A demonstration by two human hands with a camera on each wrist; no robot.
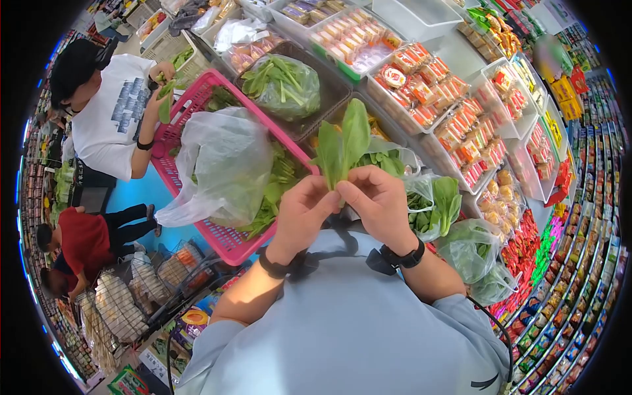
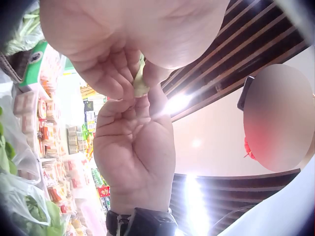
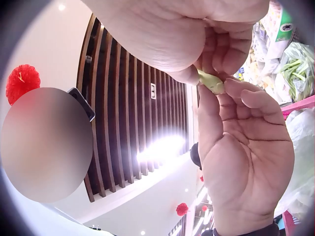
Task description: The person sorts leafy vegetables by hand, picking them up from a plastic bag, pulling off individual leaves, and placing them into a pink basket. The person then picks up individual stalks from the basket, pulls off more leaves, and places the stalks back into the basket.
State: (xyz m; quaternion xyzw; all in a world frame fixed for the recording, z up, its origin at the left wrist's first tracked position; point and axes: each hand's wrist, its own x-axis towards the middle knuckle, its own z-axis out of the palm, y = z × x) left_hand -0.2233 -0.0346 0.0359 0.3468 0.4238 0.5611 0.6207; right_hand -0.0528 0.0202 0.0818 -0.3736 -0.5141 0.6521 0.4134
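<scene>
Pinching one leafy green (image 1: 355,136): left hand (image 1: 303,212) and right hand (image 1: 380,205).
Both are partly hiding its stem (image 3: 212,82) while angling inward, close together.

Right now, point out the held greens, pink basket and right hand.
Held greens (image 1: 355,135): head view, largest leaf.
Pink basket (image 1: 232,246): head view, lower wall.
Right hand (image 1: 378,201): head view, middle of hand.
</scene>
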